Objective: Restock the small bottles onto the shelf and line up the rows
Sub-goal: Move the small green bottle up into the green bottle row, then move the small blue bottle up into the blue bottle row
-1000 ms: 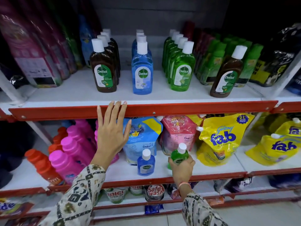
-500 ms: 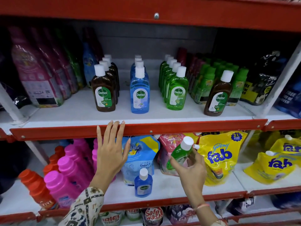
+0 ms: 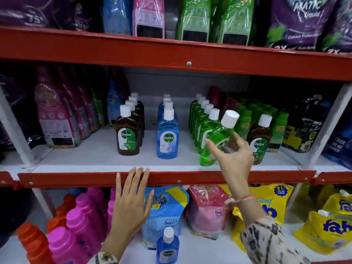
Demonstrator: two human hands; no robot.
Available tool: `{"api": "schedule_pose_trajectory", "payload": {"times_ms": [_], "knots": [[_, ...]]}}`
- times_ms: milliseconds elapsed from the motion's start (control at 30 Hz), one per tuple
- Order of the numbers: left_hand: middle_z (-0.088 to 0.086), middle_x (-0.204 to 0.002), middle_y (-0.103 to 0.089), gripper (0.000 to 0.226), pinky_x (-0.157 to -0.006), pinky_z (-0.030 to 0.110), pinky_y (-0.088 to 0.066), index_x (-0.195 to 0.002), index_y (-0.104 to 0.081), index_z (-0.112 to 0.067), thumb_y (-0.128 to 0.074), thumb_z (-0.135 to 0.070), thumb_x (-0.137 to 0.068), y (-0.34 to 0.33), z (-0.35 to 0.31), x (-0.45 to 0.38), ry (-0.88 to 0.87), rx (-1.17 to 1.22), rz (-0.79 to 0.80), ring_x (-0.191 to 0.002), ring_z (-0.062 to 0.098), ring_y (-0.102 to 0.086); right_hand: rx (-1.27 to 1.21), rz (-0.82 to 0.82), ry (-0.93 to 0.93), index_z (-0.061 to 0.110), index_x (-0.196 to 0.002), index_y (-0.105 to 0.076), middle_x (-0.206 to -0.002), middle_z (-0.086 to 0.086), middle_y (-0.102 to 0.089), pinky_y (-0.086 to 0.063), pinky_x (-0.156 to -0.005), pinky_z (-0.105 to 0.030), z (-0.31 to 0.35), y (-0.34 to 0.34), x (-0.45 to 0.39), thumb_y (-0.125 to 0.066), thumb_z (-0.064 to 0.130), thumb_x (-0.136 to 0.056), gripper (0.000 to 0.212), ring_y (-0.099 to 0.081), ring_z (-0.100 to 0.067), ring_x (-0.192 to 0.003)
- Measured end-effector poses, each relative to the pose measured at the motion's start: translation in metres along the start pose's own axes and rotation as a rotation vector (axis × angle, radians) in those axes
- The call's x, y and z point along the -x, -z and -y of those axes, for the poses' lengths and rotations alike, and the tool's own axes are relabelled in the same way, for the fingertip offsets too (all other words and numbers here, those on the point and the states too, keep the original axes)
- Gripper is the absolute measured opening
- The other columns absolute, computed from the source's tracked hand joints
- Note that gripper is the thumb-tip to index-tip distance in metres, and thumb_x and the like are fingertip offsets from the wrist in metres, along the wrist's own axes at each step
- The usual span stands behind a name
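Lifted since earlier: small green bottle (image 3: 217,141), clasped in right hand (image 3: 235,159), tilted cap-rightward, just before green row (image 3: 204,119); left hand (image 3: 131,202) open.

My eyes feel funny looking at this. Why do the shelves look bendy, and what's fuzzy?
Head view: the wide lens bows the red shelf edge; the orange bottles and yellow pouches near the corners smear; the small green bottle in the right hand looks slightly soft.
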State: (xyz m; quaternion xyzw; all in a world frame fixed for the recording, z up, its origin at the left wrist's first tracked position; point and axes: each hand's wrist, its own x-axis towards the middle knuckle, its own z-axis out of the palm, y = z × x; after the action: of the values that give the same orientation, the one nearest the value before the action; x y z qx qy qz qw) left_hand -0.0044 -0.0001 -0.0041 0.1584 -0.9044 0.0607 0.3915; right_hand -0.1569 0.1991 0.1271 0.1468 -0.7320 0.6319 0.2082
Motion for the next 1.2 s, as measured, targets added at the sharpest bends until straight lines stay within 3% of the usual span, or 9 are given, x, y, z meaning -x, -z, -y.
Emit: {"api": "schedule_pose_trajectory", "payload": {"times_ms": [200, 333, 533, 667, 767, 933, 1067, 1200], "knots": [[0.013, -0.143, -0.052, 0.059, -0.120, 0.054, -0.015, -0.144, -0.043, -0.010, -0.042, -0.040, -0.093, -0.001, 0.001, 0.000, -0.012, -0.022, 0.000, -0.139, 0.027, -0.039, 0.180, 0.033, -0.074, 0.010, -0.122, -0.063, -0.120, -0.011, -0.066, -0.052, -0.093, -0.041, -0.023, -0.017, -0.026, -0.081, 0.061, -0.055, 0.086, -0.062, -0.029, -0.111], [0.013, -0.143, -0.052, 0.060, -0.121, 0.053, -0.014, -0.145, -0.042, -0.011, -0.043, -0.039, -0.092, -0.003, 0.002, 0.000, -0.016, -0.026, -0.005, -0.139, 0.027, -0.038, 0.203, 0.065, -0.105, 0.009, -0.114, -0.065, -0.116, -0.013, -0.067, -0.051, -0.093, -0.043, -0.030, -0.020, -0.032, -0.080, 0.062, -0.055, 0.081, -0.060, -0.033, -0.112], [0.014, -0.143, -0.052, 0.060, -0.124, 0.049, -0.007, -0.144, -0.043, -0.010, -0.043, -0.038, -0.092, -0.004, 0.002, 0.000, -0.018, -0.024, -0.020, -0.139, 0.027, -0.037, 0.217, 0.148, -0.112, 0.009, -0.126, -0.060, -0.124, -0.016, -0.062, -0.047, -0.097, -0.041, -0.035, -0.020, -0.036, -0.081, 0.055, -0.065, 0.079, -0.054, -0.034, -0.122], [0.014, -0.142, -0.052, 0.058, -0.122, 0.051, -0.010, -0.143, -0.044, -0.009, -0.043, -0.038, -0.092, -0.002, 0.002, -0.001, -0.013, -0.037, -0.009, -0.138, 0.026, -0.037, 0.206, 0.162, -0.085, 0.008, -0.134, -0.052, -0.133, -0.015, -0.056, -0.046, -0.102, -0.042, -0.037, -0.019, -0.027, -0.080, 0.057, -0.066, 0.088, -0.052, -0.031, -0.125], [0.016, -0.146, -0.047, 0.057, -0.119, 0.056, -0.018, -0.142, -0.045, -0.011, -0.043, -0.039, -0.092, 0.000, 0.005, -0.003, -0.012, -0.062, 0.008, -0.140, 0.028, -0.034, 0.146, 0.078, -0.022, 0.013, -0.143, -0.040, -0.142, -0.009, -0.044, -0.040, -0.110, -0.044, -0.038, -0.016, -0.004, -0.078, 0.051, -0.072, 0.089, -0.043, -0.026, -0.132], [0.014, -0.161, -0.024, 0.061, -0.119, 0.059, -0.017, -0.150, -0.033, -0.013, -0.039, -0.042, -0.096, 0.003, 0.016, -0.014, 0.029, -0.082, 0.004, -0.150, 0.029, -0.019, -0.002, -0.093, 0.148, 0.015, -0.131, -0.050, -0.125, 0.003, -0.044, -0.043, -0.106, -0.042, -0.046, -0.020, 0.058, -0.070, 0.036, -0.082, 0.056, -0.047, -0.019, -0.121], [0.016, -0.160, -0.025, 0.058, -0.119, 0.061, -0.015, -0.149, -0.035, -0.013, -0.037, -0.042, -0.099, -0.001, 0.034, -0.013, 0.041, -0.096, 0.010, -0.150, 0.030, -0.019, 0.010, -0.006, 0.143, 0.006, -0.131, -0.048, -0.125, -0.005, -0.047, -0.042, -0.103, -0.030, -0.071, -0.035, 0.113, -0.071, 0.031, -0.083, 0.058, -0.049, -0.021, -0.116], [0.020, -0.150, -0.040, 0.054, -0.120, 0.061, -0.011, -0.144, -0.041, -0.012, -0.040, -0.043, -0.099, -0.009, 0.036, -0.012, 0.062, -0.078, -0.001, -0.143, 0.036, -0.032, 0.137, 0.147, -0.023, 0.004, -0.133, -0.044, -0.126, -0.012, -0.048, -0.036, -0.108, -0.044, -0.116, -0.058, 0.170, -0.070, 0.054, -0.073, 0.082, -0.043, -0.027, -0.119]]}}
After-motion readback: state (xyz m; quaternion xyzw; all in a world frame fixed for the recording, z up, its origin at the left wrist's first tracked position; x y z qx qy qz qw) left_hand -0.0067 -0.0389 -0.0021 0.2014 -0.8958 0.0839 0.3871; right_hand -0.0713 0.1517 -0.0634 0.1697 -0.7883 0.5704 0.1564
